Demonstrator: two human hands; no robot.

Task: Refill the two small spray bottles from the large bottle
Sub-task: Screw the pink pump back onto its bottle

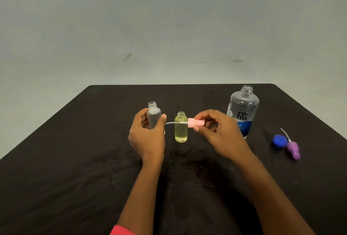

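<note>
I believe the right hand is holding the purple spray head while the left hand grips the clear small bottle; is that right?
Not quite: the head view shows the right hand holding the pink spray head; the left hand does grip the clear small bottle.

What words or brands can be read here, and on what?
"re" over "nu": label of the large bottle.
"...sh": its blue band, with the start hidden behind the right hand; the smaller lines below are too blurred to read.
Nothing else shows readable text.
</note>
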